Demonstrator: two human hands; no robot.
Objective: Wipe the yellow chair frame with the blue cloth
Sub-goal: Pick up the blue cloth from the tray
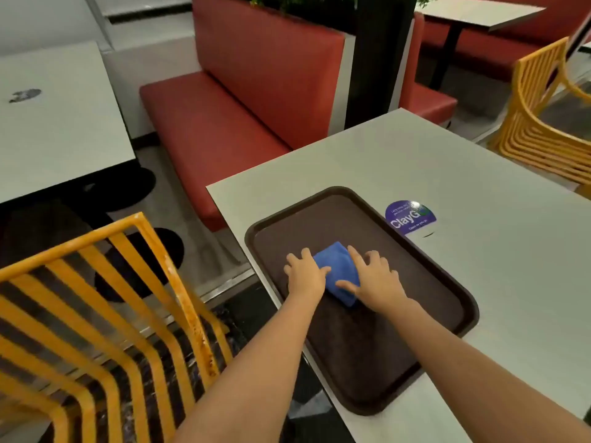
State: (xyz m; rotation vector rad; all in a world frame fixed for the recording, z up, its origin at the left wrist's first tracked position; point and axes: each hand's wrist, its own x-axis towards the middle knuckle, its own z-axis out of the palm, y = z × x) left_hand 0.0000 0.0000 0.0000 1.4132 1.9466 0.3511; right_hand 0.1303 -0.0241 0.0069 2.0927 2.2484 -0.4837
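A folded blue cloth (337,268) lies on a dark brown tray (425,276) on the grey table. My left hand (303,273) rests on the cloth's left edge, fingers spread. On the cloth's right side sits my right hand (372,276), thumb and forefinger around its edge. Both hands touch the cloth, which stays flat on the tray. The yellow chair frame (105,302), slatted with worn patches on one bar, stands at the lower left beside the table.
The grey table (499,251) carries a purple round sticker (411,216). A red booth bench (224,129) stands behind it. Another grey table (54,123) is at the left, and a second yellow chair (543,116) at the far right.
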